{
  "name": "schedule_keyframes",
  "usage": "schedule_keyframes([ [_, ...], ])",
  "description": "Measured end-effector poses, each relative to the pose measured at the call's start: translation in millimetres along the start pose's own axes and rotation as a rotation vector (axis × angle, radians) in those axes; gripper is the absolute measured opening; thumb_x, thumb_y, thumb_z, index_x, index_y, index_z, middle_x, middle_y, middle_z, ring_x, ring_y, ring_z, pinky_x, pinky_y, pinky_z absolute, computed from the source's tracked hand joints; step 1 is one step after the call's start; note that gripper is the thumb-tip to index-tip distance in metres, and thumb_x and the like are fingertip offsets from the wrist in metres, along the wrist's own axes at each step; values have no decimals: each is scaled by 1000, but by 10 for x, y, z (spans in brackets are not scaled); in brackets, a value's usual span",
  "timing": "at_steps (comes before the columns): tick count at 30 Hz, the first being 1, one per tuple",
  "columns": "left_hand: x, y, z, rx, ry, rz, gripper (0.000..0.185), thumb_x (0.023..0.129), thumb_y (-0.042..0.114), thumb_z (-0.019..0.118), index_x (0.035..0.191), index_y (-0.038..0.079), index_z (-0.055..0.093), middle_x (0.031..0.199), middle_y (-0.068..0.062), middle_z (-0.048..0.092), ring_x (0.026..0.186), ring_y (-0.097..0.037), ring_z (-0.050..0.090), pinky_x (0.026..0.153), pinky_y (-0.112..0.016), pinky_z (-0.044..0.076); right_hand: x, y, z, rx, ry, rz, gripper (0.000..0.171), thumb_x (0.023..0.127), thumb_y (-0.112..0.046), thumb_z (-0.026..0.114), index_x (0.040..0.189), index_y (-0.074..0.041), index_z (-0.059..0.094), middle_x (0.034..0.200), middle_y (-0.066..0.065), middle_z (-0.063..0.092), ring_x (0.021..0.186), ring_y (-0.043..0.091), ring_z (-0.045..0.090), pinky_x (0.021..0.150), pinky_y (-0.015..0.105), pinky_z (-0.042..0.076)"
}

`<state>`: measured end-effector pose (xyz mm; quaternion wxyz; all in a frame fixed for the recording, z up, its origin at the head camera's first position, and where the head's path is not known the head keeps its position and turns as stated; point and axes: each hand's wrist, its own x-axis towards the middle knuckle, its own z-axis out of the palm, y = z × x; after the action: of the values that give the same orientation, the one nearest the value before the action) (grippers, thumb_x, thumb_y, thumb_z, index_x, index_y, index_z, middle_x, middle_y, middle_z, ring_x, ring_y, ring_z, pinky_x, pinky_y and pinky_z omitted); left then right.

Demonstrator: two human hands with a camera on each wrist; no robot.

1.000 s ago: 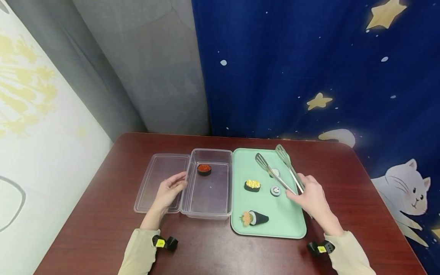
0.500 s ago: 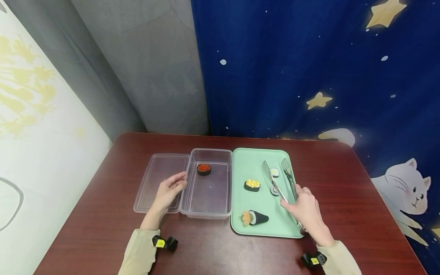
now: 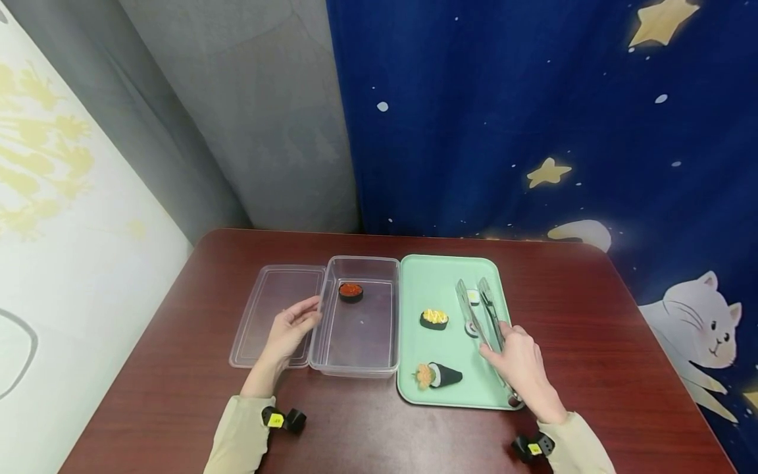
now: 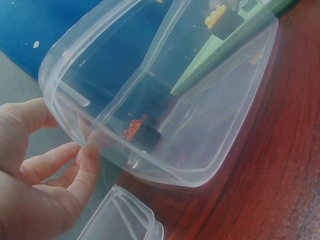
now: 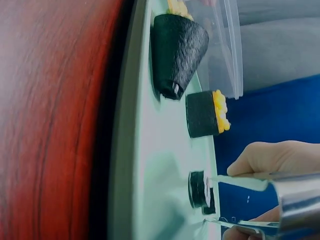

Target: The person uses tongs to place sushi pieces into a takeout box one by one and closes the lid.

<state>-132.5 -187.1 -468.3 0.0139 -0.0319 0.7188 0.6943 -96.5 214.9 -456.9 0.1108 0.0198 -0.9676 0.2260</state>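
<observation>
My left hand [image 3: 290,331] holds the left rim of a clear plastic container [image 4: 210,165], thumb and fingertips at its edge. Inside the container lies a black-wrapped sushi piece with red roe topping [image 3: 351,292]. My right hand [image 3: 521,365] grips metal tongs [image 3: 491,316] over the green tray [image 3: 420,276]. Their two arms are apart, with a small white-topped sushi piece [image 3: 473,297] between the tips. A round sushi roll [image 3: 471,329] is partly hidden by the left arm. To the left are a yellow-topped sushi [image 3: 434,319] and a cone hand roll [image 3: 445,375].
A clear flat lid [image 3: 272,309] lies on the dark red table [image 3: 562,296], left of the container. The container and tray stand side by side. A white wall [image 3: 77,283] is at the left; curtains [image 3: 503,118] hang behind the table.
My right hand has moved left and toward me with the tongs. Their tips have drawn closer together and come down around the white-topped sushi. My left hand stays at the container.
</observation>
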Motion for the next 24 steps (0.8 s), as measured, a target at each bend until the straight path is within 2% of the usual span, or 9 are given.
schedule_keyframes([
  [4, 0, -7, -3, 4, 1, -8, 41, 87, -5, 59, 127, -10, 51, 128, -30, 51, 96, -10, 62, 82, -15, 48, -9, -54, 35, -7, -12, 0, 52, 70, -17, 69, 111, 13, 60, 82, 24, 59, 64, 39, 58, 55, 50, 48],
  [9, 4, -15, -10, 11, -4, -6, 41, 87, -5, 59, 127, -11, 50, 128, -30, 50, 96, -9, 61, 81, -14, 47, -20, -83, 51, -20, -11, -16, 48, 70, -15, 70, 110, 12, 61, 77, 21, 56, 60, 39, 56, 53, 50, 47],
  [16, 1, -11, -10, 12, -6, -3, 41, 88, -4, 59, 127, -10, 51, 127, -30, 52, 95, -8, 61, 81, -14, 47, -17, -20, 9, 35, 18, -69, 46, 68, -11, 70, 109, 9, 62, 73, 16, 54, 58, 32, 54, 51, 45, 46],
  [24, 1, -12, -9, 15, -7, 6, 41, 88, -4, 58, 127, -10, 51, 126, -29, 52, 92, -1, 60, 82, -13, 47, -29, 35, -9, 37, -1, -59, 49, 70, -15, 71, 111, 9, 62, 75, 16, 56, 59, 30, 54, 49, 41, 45],
])
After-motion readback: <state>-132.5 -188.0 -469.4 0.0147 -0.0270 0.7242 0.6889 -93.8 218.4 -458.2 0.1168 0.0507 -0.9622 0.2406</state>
